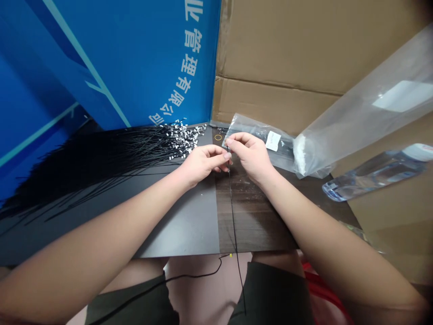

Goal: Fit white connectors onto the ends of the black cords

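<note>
My left hand (pixel 209 163) and my right hand (pixel 252 155) are close together over the dark wood-grain part of the table. Both are closed in a pinch on a thin black cable (pixel 234 221). From the fingers the cable runs down past the table's front edge and hangs to my lap. The end of the cable lies among my fingertips and is too small to make out. Left of my left hand lies a big bundle of similar black cables (pixel 98 155), with small white ends (pixel 181 140) pointing toward the hands.
Behind my right hand lies a clear bag (pixel 287 155) with a white label. A long plastic bag holding small white pieces (pixel 300 155) leans at the right, near a water bottle (pixel 375 176). A yellowish ring (pixel 218 137) lies at the back. Cardboard (pixel 277 45) and a blue panel (pixel 135 54) stand behind.
</note>
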Action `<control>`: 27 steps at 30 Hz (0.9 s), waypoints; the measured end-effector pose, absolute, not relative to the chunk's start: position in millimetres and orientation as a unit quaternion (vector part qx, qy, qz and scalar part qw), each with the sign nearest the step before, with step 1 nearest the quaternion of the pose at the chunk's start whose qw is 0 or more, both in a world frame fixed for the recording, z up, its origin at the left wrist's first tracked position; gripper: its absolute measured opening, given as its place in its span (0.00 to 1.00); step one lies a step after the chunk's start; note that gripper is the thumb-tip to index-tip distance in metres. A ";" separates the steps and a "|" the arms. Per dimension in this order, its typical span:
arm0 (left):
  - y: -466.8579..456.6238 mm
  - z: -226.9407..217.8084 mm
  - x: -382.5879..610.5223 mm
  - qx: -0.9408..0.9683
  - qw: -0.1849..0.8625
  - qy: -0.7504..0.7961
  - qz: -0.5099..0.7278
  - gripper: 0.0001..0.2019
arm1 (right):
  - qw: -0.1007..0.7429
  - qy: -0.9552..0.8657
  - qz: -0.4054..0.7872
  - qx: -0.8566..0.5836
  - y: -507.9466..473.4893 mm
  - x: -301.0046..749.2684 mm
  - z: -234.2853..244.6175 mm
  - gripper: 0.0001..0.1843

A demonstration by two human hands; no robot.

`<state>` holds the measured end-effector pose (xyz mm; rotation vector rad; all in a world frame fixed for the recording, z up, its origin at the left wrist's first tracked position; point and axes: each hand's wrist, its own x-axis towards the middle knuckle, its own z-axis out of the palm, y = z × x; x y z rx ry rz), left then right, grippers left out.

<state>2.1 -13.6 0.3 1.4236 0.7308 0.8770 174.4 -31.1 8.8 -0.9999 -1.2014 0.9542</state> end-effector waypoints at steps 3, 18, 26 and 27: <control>-15.1 -0.1 4.0 0.590 0.637 0.315 0.384 0.18 | 0.604 -0.514 0.438 -0.423 -30.3 174.3 8.7 0.08; -17.3 3.2 1.2 0.502 0.760 0.237 0.338 0.15 | 0.483 -0.477 0.653 -0.336 -27.3 184.5 10.2 0.17; -18.5 2.9 2.0 0.506 0.746 0.255 0.349 0.17 | 0.523 -0.474 0.620 -0.344 -27.1 182.3 9.6 0.13; -19.0 3.0 2.4 0.510 0.738 0.265 0.352 0.17 | 0.526 -0.473 0.615 -0.349 -27.0 182.2 9.6 0.13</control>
